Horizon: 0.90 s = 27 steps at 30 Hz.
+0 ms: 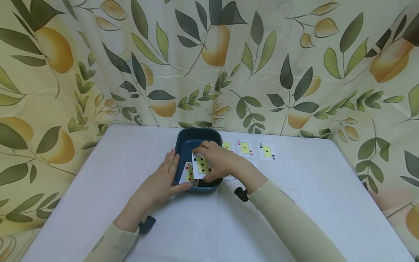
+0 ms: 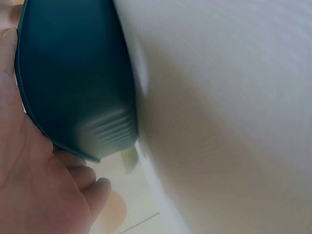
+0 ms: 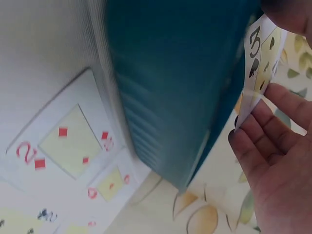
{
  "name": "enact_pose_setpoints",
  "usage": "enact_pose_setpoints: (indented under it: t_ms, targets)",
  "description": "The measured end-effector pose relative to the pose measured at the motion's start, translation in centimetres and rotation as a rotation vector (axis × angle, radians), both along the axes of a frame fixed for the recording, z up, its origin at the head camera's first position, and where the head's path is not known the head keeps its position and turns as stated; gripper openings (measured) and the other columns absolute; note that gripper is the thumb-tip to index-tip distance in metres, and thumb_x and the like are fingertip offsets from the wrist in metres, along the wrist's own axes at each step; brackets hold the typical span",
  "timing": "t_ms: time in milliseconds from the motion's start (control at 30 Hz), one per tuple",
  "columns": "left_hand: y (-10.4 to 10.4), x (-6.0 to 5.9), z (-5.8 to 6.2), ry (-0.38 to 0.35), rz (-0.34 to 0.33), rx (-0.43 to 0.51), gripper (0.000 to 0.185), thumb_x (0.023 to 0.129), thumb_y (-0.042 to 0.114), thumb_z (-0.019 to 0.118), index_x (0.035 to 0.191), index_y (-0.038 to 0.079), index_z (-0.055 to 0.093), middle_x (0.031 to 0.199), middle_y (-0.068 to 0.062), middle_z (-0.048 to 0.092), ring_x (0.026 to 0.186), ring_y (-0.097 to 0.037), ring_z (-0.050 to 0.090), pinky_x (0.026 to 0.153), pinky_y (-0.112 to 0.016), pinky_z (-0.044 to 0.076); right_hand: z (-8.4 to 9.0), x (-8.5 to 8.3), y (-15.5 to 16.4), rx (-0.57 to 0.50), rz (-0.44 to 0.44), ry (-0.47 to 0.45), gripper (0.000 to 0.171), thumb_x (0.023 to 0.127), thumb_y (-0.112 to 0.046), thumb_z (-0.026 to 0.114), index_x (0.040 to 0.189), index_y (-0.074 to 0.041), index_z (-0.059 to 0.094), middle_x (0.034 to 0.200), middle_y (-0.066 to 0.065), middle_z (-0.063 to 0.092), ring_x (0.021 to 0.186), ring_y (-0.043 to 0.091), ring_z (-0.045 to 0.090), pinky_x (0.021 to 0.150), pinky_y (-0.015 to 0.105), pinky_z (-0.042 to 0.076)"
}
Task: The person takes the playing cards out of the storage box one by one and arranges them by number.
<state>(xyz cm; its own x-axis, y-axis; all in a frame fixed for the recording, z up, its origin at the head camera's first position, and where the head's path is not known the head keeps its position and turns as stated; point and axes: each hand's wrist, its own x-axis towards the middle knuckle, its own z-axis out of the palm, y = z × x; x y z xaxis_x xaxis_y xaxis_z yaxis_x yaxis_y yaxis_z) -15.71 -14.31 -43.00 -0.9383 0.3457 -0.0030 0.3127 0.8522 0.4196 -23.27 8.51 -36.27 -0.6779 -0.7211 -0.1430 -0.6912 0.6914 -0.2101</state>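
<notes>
A: Centre frame, the right hand [image 1: 217, 162] pinches the three of spades [image 1: 200, 165] over the blue tray [image 1: 186, 142]; the left hand [image 1: 163, 178], fingers straight, steadies the tray's side.

B: The card looks light, slick and bendy; best held by its edges.

A black 3 shows on the spade card [image 3: 258, 63], a red 2 on the diamond card [image 3: 61, 141], a red 3 on the heart card [image 1: 188, 173], and an A on the far card [image 1: 267, 151].
</notes>
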Motion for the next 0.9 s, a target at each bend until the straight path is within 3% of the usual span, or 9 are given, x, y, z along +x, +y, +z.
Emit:
enact_pose_setpoints:
  t_ms: [367, 700, 900]
  targets:
    - [-0.1, 0.2, 0.0, 0.012, 0.008, 0.0, 0.111, 0.086, 0.071, 0.06, 0.158, 0.0, 0.015, 0.168, -0.015, 0.0, 0.154, -0.033, 0.005, 0.118, -0.052, 0.027, 1.3, 1.4, 2.1, -0.054, -0.042, 0.011, 0.089, 0.068, -0.037, 0.089, 0.146, -0.018, 0.049, 0.139, 0.001, 0.047, 0.12, 0.016, 0.042, 0.1, 0.03, 0.048]
    - [-0.2, 0.2, -0.2, 0.015, 0.01, -0.02, 0.112, 0.085, 0.074, 0.058, 0.159, 0.002, 0.013, 0.168, -0.014, -0.001, 0.155, -0.032, 0.005, 0.117, -0.052, 0.028, 1.2, 2.9, 4.5, -0.064, -0.078, 0.029, 0.091, 0.066, -0.037, 0.09, 0.145, -0.017, 0.05, 0.135, 0.001, 0.05, 0.117, 0.016, 0.045, 0.097, 0.031, 0.049]
    - [-0.1, 0.2, -0.1, 0.012, 0.014, -0.012, 0.113, 0.085, 0.074, 0.059, 0.159, 0.002, 0.013, 0.168, -0.013, -0.001, 0.155, -0.032, 0.005, 0.117, -0.052, 0.029, 0.7, 3.6, 6.1, -0.061, -0.115, 0.034, 0.093, 0.065, -0.035, 0.09, 0.145, -0.016, 0.05, 0.134, 0.002, 0.05, 0.111, 0.015, 0.046, 0.089, 0.029, 0.05]
